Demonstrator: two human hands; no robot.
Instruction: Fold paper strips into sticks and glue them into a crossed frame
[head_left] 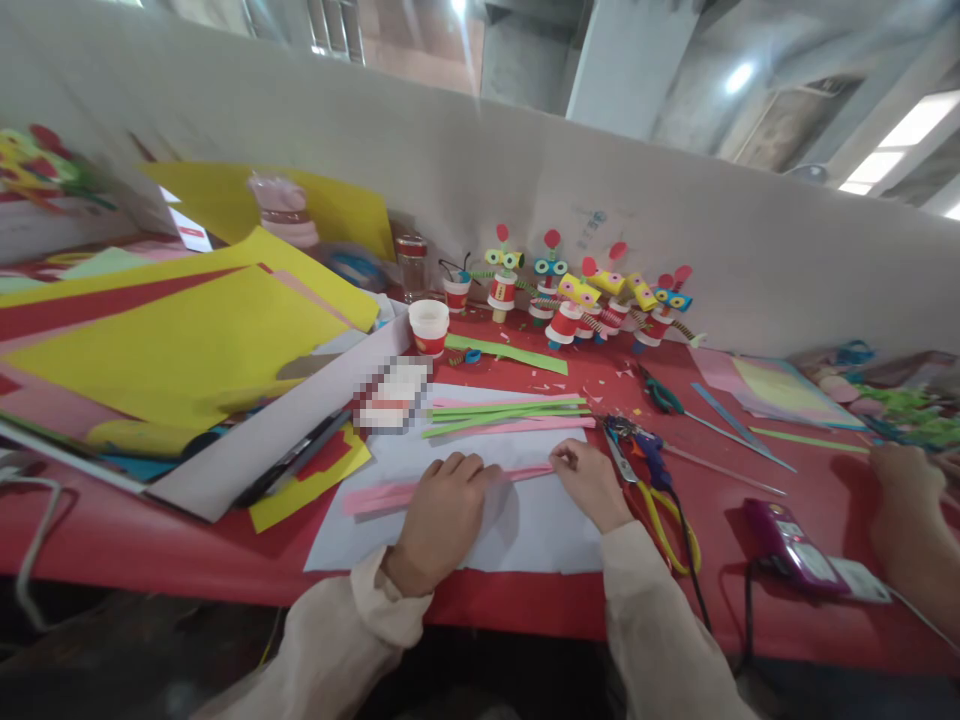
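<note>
A long pink paper strip [381, 497] lies across a white sheet [525, 540] in front of me. Over its middle, my left hand [446, 505] presses down with bent fingers held together; the fingertips are partly hidden. The strip's narrow right end sits in a pinch of my right hand [589, 482], thumb against forefinger. Just beyond both hands, several green strips [510, 408] and pink strips [555, 426] lie side by side on the sheet. Scissors with yellow handles [666, 530] and a blue-purple glue gun [655, 462] rest beside my right hand.
Yellow paper sheets [172, 350] fill a white box [285, 425] at left. Paper-cup figures [566, 322] line the wall behind a white cup [429, 325]. Green-handled pliers [664, 392] and a purple device [791, 545] lie right. Another person's hand [907, 490] is at far right.
</note>
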